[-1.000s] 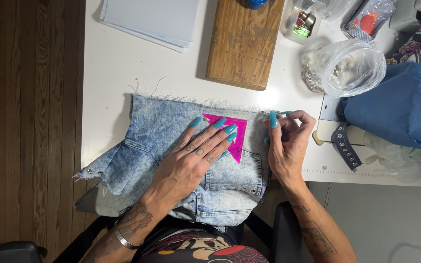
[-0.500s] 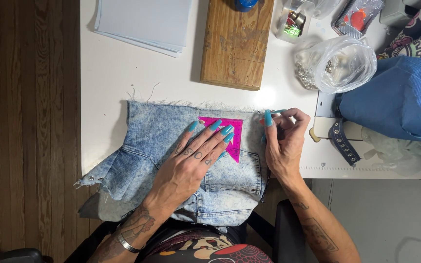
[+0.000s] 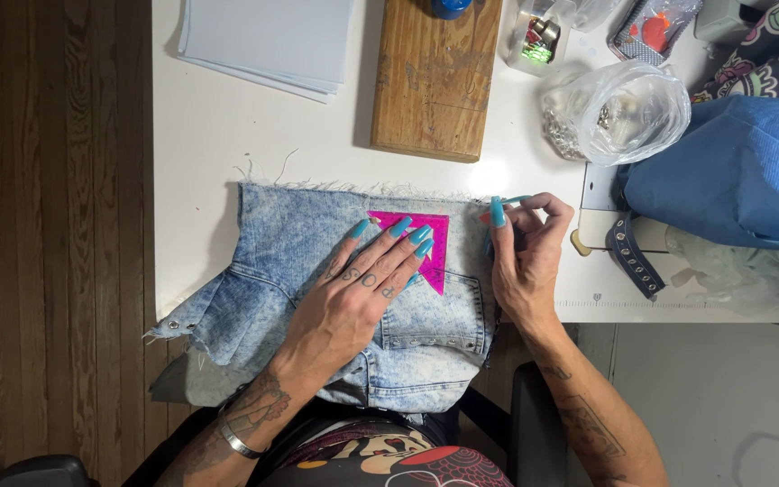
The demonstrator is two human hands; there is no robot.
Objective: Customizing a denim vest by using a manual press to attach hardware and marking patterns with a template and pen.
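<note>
A light-washed denim garment [image 3: 299, 280] with a frayed top edge lies over the white table's front edge. A shiny magenta triangle patch [image 3: 435, 261] sits on it near the top. My left hand [image 3: 362, 289] lies flat on the denim, its fingertips pressing on the patch. My right hand [image 3: 525, 252] rests at the garment's right edge, thumb and fingers pinched together near the top corner; what it pinches is too small to tell.
A wooden board [image 3: 435, 81] and a stack of white sheets [image 3: 268, 41] lie at the back of the white table [image 3: 200, 144]. A clear bag of metal studs [image 3: 615, 113], small containers, blue fabric [image 3: 732, 171] and a studded strap [image 3: 633, 257] crowd the right. Wood floor [image 3: 56, 225] lies left.
Both hands stay in place on the denim and the patch; only the camera view shifts slightly.
</note>
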